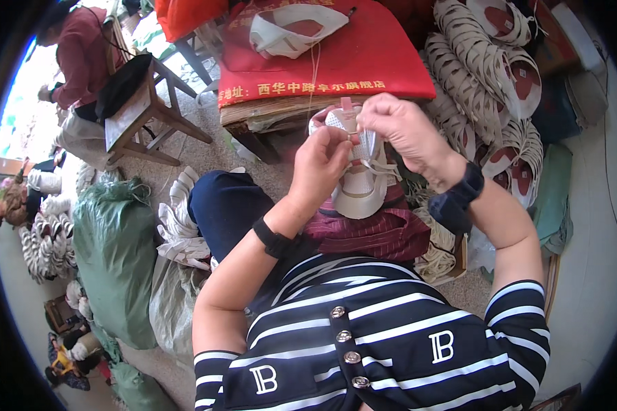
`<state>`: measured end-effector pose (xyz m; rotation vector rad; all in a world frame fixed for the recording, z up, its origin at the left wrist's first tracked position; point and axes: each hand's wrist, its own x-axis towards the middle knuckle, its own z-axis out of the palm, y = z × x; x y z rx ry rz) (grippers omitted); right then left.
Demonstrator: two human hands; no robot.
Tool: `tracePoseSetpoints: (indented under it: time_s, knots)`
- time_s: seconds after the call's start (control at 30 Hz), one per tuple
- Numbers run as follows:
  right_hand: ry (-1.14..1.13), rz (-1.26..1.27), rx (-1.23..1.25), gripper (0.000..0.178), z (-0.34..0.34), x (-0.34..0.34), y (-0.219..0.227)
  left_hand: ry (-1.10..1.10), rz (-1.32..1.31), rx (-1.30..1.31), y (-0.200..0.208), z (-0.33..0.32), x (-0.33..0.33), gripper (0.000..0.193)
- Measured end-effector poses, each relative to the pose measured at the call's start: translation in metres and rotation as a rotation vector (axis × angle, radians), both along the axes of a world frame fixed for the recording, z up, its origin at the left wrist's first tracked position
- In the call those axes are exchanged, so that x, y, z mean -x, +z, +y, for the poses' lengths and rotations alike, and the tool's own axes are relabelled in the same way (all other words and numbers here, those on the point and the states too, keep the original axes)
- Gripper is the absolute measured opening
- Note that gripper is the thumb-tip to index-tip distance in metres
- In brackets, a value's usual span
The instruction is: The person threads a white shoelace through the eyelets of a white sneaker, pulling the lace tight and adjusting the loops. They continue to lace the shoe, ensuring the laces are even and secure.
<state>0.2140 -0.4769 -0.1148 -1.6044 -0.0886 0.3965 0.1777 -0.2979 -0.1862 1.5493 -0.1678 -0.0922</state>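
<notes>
A white and beige shoe upper (pixel 360 195) rests over my lap with its rounded end toward me. My left hand (pixel 322 161) is closed in a pinch on the upper's left edge. Just above the upper, my right hand (pixel 404 130) has thumb and fingers pressed together; what lies between the fingertips is too small to make out. A pale shoelace (pixel 384 168) loops across the upper below my right hand. Maroon striped cloth (pixel 384 236) covers my lap beneath the upper.
Ahead stands a low table with a red cover (pixel 397 61), bearing another white upper (pixel 295 31). Strung stacks of uppers (pixel 473 82) lie at the right, near a box of laces (pixel 435 260). Green sacks (pixel 113 253) and a wooden stool (pixel 134 120) are left; another person (pixel 82 55) sits beyond.
</notes>
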Motion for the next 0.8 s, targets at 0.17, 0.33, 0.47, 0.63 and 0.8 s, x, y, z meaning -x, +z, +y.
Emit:
tracePoseSetpoints:
  time_s: [0.17,0.33,0.47,0.63,0.8]
  knots:
    - [0.150,-0.037,-0.025,0.013,0.015,0.005,0.010,0.028,0.141,0.298,0.006,0.007,0.001,0.006]
    - [0.132,-0.320,0.219,0.009,0.008,0.013,-0.030,0.110,0.148,0.362,-0.001,0.001,0.006,0.006]
    - [0.115,-0.305,0.137,0.010,0.014,0.018,-0.042,0.142,0.173,0.343,0.001,0.003,0.009,0.009]
    - [0.133,-0.552,0.393,0.005,0.015,0.018,-0.037,0.169,0.192,0.441,-0.001,0.012,0.013,0.018]
    - [0.180,-0.934,0.474,0.007,0.027,0.038,0.022,0.087,0.151,0.306,-0.004,0.025,0.008,0.021]
